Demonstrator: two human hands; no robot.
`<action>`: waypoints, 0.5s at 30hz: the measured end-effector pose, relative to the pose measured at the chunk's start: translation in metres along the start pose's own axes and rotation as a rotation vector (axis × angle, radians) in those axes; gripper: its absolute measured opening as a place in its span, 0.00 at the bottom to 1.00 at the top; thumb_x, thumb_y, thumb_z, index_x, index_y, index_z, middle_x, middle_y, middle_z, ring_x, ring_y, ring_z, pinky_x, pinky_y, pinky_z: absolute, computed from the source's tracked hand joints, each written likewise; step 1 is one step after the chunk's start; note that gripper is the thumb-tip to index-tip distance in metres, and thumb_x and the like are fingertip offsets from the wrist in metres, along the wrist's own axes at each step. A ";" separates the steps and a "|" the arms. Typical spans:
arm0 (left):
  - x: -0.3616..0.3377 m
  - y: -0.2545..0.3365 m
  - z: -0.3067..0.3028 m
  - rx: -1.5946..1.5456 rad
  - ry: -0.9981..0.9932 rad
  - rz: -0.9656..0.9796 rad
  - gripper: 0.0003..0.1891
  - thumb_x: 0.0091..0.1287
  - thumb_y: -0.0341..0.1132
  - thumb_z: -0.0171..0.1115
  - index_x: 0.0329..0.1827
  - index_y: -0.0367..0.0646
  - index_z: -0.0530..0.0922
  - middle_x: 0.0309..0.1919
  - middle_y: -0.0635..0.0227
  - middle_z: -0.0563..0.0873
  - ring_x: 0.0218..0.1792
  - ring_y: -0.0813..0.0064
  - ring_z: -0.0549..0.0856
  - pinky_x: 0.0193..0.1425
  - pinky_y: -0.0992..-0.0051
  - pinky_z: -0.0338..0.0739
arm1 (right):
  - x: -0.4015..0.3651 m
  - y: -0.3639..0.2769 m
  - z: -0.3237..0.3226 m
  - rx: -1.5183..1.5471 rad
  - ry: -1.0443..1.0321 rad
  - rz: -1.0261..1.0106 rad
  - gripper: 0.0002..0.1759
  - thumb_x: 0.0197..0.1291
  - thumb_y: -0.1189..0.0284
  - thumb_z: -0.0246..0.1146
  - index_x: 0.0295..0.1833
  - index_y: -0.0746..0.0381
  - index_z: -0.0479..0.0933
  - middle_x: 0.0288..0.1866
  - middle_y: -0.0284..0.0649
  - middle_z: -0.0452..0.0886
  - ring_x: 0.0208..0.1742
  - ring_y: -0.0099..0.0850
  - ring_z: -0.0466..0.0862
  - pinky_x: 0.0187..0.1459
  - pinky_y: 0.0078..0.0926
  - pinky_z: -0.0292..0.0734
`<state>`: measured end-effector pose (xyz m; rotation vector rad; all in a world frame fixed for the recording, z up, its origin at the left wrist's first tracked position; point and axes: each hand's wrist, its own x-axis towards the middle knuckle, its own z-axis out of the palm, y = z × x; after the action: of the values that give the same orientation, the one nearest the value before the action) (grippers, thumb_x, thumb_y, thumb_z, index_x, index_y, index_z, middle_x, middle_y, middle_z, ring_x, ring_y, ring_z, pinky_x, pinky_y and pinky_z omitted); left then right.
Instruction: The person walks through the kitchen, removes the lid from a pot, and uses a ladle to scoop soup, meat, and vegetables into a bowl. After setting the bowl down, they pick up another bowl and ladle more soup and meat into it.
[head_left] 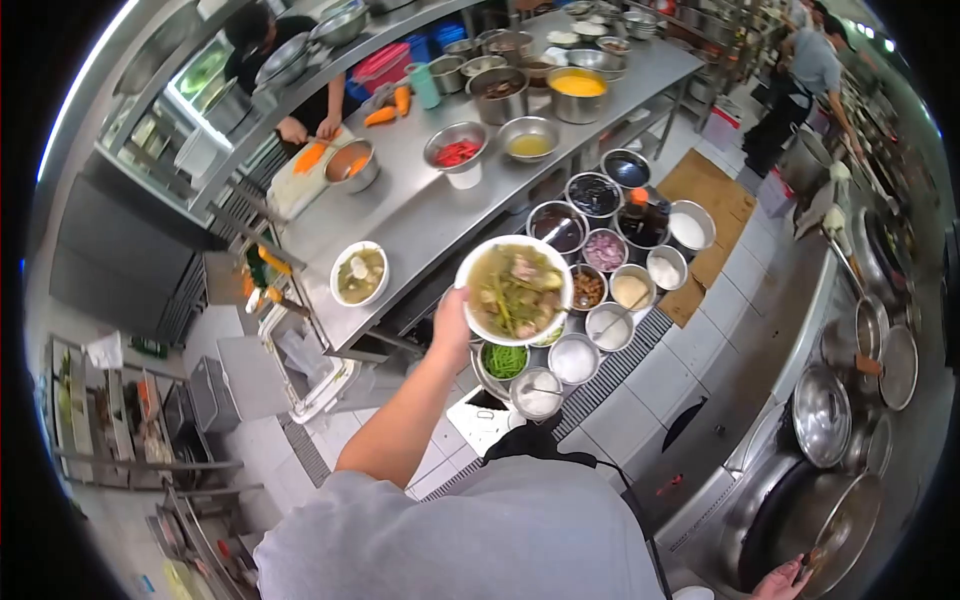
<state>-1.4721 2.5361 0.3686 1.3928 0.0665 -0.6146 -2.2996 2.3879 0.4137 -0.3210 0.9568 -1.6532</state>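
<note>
My left hand [453, 322] grips the left edge of a white bowl [567, 302], holding it up in front of me. It is filled with soup [515, 288] of long green vegetables and pale chunks of meat. Down at the lower right, my right hand [782, 581] is beside a large wok [775, 530] on the stove. Its fingers are curled close to the wok's rim; what they hold I cannot make out. A second white bowl [345, 291] of similar soup sits on the steel table's near corner.
Metal bowls of chopped greens [503, 360], red onion [604, 250] and white seasonings [574, 359] crowd a lower stand. The steel table [420, 220] carries pots and red peppers [458, 153]. Across it, a person's hands [328, 125] work over carrots. Another person [805, 75] stands far right.
</note>
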 end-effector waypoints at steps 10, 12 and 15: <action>0.144 -0.028 -0.133 0.014 0.274 0.097 0.20 0.78 0.45 0.45 0.58 0.41 0.78 0.48 0.59 0.88 0.44 0.66 0.90 0.41 0.65 0.88 | 0.125 -0.028 -0.024 -0.028 0.076 0.238 0.17 0.75 0.67 0.64 0.58 0.70 0.77 0.45 0.53 0.87 0.43 0.38 0.90 0.42 0.27 0.93; 0.171 -0.044 -0.141 -0.040 0.310 0.112 0.20 0.79 0.47 0.46 0.58 0.41 0.78 0.52 0.58 0.87 0.47 0.64 0.90 0.43 0.65 0.88 | 0.135 -0.024 -0.018 -0.042 0.041 0.222 0.18 0.75 0.67 0.65 0.56 0.72 0.77 0.45 0.52 0.87 0.43 0.37 0.90 0.43 0.27 0.92; 0.204 -0.057 -0.148 -0.101 0.390 0.074 0.20 0.79 0.48 0.51 0.62 0.43 0.77 0.56 0.57 0.86 0.52 0.58 0.89 0.45 0.57 0.90 | 0.130 -0.005 0.013 -0.139 -0.065 0.188 0.16 0.74 0.67 0.65 0.55 0.70 0.78 0.44 0.48 0.88 0.44 0.34 0.90 0.49 0.27 0.91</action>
<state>-1.2797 2.5964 0.2074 1.3937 0.3516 -0.2680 -2.3366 2.2649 0.3906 -0.3647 1.0237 -1.4011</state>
